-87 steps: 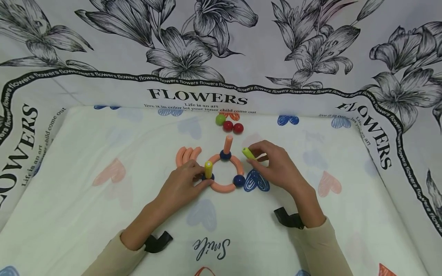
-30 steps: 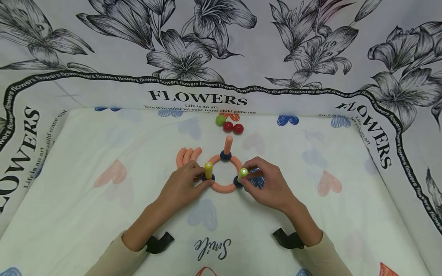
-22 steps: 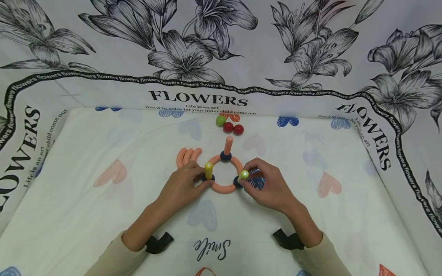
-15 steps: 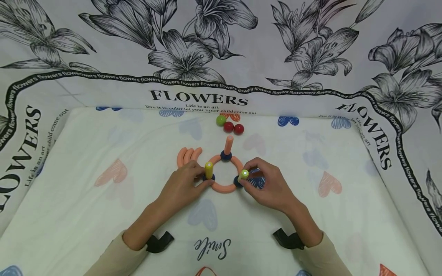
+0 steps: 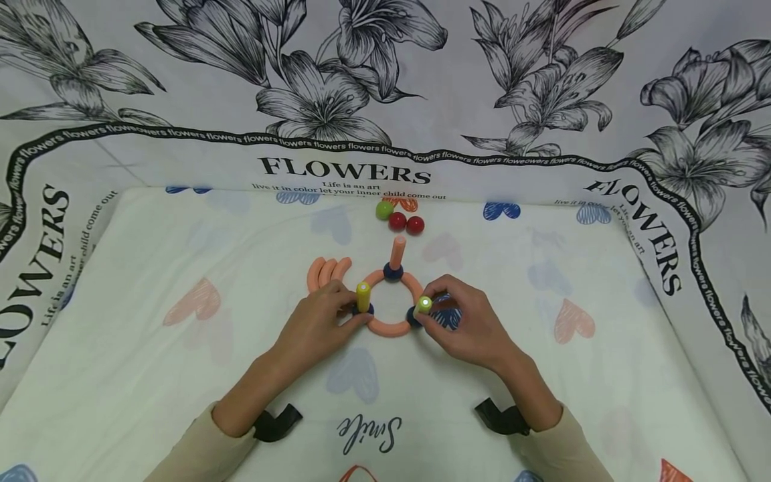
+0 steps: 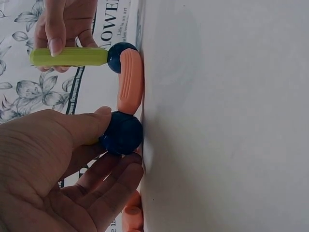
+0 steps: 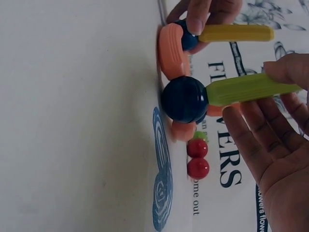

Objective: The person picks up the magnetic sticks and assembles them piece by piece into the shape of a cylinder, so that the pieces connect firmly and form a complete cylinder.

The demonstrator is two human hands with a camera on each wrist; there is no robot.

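A ring of curved orange rods (image 5: 388, 329) joined by blue balls lies on the cloth. My left hand (image 5: 319, 318) grips the ring's left blue ball (image 6: 123, 133) between thumb and fingers. A yellow rod (image 5: 363, 298) stands upright on that ball. With thumb and fingers my right hand (image 5: 466, 321) pinches a lime-green rod (image 7: 241, 91), whose lower end meets the right blue ball (image 7: 184, 99). At the ring's far side, a straight orange rod (image 5: 397, 253) rises from the third blue ball (image 5: 393, 271). In the head view, my fingers partly cover the left and right balls.
Several curved orange rods (image 5: 328, 269) lie side by side just left of the ring. Beyond it sit a green ball (image 5: 384, 210) and two red balls (image 5: 397, 221). A white cloth (image 5: 253, 227) printed with hearts covers the surface.
Since the oldest frame, my right hand has moved nearer and left, bringing the tilted lime-green rod upright onto the right blue ball. For the last second both hands have stayed nearly still.
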